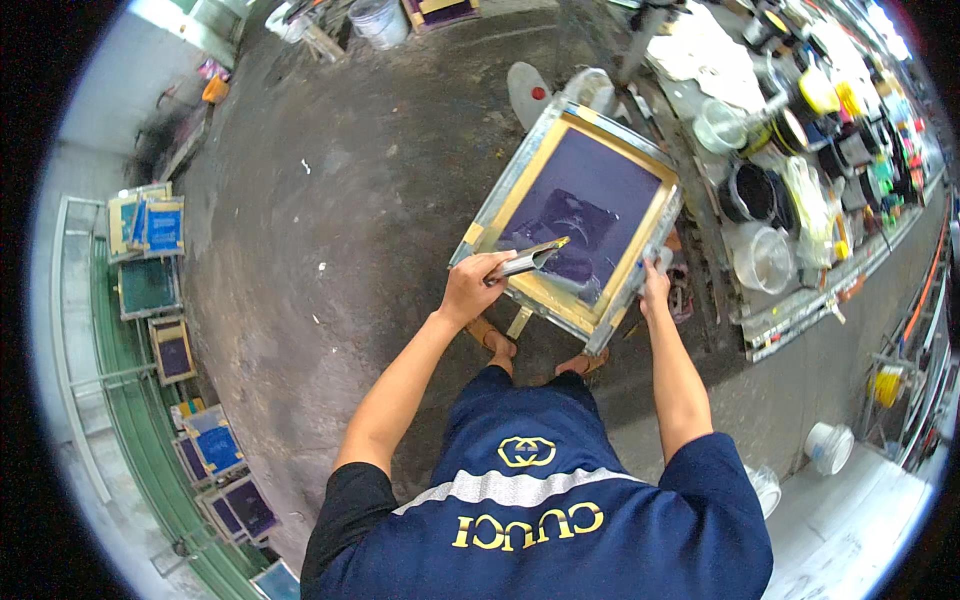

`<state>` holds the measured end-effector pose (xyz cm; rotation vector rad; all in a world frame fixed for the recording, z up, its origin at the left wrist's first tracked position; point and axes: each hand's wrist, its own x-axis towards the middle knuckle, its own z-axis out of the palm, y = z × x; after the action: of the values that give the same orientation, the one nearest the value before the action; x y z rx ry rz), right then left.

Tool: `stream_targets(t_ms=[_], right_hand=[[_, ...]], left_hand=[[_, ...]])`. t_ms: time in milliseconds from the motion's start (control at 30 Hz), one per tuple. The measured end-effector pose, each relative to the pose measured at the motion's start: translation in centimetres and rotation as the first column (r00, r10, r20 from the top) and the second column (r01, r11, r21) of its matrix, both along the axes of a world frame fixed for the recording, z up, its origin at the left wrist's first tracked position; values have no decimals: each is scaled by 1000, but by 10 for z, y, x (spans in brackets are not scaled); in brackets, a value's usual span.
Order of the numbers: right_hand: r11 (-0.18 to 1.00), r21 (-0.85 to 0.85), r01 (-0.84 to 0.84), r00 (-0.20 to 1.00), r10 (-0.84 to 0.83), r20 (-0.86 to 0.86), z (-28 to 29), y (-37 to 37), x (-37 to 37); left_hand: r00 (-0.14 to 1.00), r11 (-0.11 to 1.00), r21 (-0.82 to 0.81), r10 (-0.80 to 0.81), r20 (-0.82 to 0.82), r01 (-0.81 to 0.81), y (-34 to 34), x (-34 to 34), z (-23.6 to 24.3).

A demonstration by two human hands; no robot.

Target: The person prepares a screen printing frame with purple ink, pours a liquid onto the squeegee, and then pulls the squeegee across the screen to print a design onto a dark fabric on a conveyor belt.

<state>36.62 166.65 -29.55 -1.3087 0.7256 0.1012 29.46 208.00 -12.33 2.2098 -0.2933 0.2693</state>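
1. A dark, stained workshop floor (320, 220) spreads beneath the hands, with a pale wall (90, 170) far off to their left.
2. Well to the left of both hands, framed screens (213, 446) in blue, green and purple lean in a row along a green ledge (150, 400).
3. The left hand (470, 288) is closed around one end of a metal-bodied squeegee (525, 262), whose yellow-smeared far end points rightward over the mesh.
4. Between the two hands, and reaching beyond them, lies a screen-printing frame (590, 190) with dark purple mesh, tan taped borders and a glossy wet patch near the squeegee; it is turned so that its far end slants right. What bears its weight cannot be told.
5. The right hand (655, 284), well apart from the left, grips the frame's right rim.
6. Just beyond the right hand, a cluttered bench (785, 322) carries a clear tub (763, 258), a black bucket (748, 192) and many paint-stained containers.
7. Nearer the body, right of the right hand, a white bucket (828, 448) lies tipped.
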Motion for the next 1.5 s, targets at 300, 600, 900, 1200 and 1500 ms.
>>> stream_targets(t_ms=[300, 600, 900, 1200, 1500], right_hand=[[991, 126, 34, 999, -30, -33, 69, 179, -11], [953, 79, -292, 956, 288, 58, 161, 392, 128], [791, 168, -589, 803, 549, 230, 179, 639, 327], [598, 223, -770, 621, 624, 474, 251, 776, 546], [797, 39, -603, 633, 448, 631, 328, 797, 788]], left_hand=[[926, 885, -280, 331, -180, -371, 171, 30, 52], [721, 704, -273, 692, 51, -656, 382, 92, 62], [519, 378, -359, 679, -518, -853, 598, 129, 83], [505, 213, -510, 669, -546, -834, 713, 272, 135], [720, 269, -703, 497, -484, -659, 796, 586, 116]])
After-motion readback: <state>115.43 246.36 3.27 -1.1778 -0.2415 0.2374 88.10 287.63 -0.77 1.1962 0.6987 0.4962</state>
